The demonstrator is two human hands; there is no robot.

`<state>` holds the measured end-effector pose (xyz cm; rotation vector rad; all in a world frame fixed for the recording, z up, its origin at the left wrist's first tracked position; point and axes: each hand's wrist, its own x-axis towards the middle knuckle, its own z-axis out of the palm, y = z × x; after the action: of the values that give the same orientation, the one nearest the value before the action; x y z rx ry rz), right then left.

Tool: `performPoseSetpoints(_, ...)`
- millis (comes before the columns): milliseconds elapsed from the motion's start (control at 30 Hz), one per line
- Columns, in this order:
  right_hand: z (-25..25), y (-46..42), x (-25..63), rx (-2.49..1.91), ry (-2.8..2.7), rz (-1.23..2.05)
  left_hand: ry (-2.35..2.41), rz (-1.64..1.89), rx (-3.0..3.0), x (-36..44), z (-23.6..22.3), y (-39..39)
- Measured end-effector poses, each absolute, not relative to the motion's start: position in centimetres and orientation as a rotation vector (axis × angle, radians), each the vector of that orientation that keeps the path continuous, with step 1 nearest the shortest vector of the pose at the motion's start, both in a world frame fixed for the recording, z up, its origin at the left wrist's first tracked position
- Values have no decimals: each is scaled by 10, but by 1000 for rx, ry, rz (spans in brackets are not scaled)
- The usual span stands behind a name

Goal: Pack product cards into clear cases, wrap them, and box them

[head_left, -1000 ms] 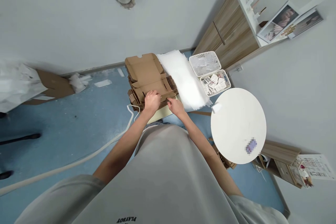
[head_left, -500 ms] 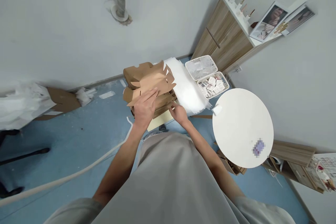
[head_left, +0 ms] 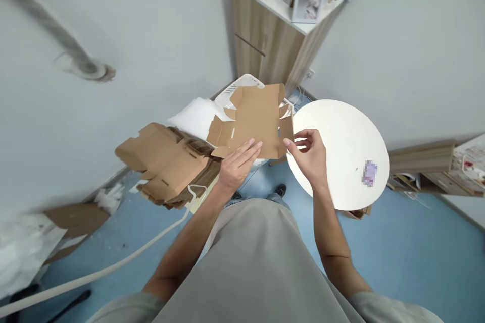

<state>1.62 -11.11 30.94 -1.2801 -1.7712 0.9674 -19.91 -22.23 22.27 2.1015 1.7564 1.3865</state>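
Observation:
A flat, unfolded cardboard box blank (head_left: 257, 116) with slots and side flaps is held up in front of me. My left hand (head_left: 239, 165) grips its lower edge, fingers lying over the top face and the thumb hidden. At the right flap is my right hand (head_left: 308, 154), its thumb on the face and its curled fingertips at the edge, partly out of sight. To the left lies a stack of similar box blanks (head_left: 162, 161), its upper layers fanned out.
Behind the blank are a white padded bundle (head_left: 199, 117) and a partly covered white basket (head_left: 242, 83). A round white table (head_left: 341, 151) stands at right, and a wooden cabinet (head_left: 265, 35) at the back. A pale tube (head_left: 113, 258) crosses at lower left.
One box blank has come off the stack and moved right in my hands. My right hand has gone from the stack to the blank's right flap. The view has turned right.

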Motion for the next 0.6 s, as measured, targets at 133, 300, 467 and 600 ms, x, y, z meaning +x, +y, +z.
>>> performPoseSetpoints(133, 274, -83, 92, -1482, -1531, 895, 1504, 1319, 2241, -142, 207, -165)
performPoseSetpoints(300, 216, -57, 193, -1586, -1255, 951, 1228, 1105, 2359, -52, 164, -103)
performPoseSetpoints(467, 150, -48, 278, -1644, -949, 1099, 1082, 743, 2408, 32, 102, -58)
performPoseSetpoints(600, 97, -53, 329, -1718, -712, 1222, 1001, 449, 2450, 78, 54, -35)
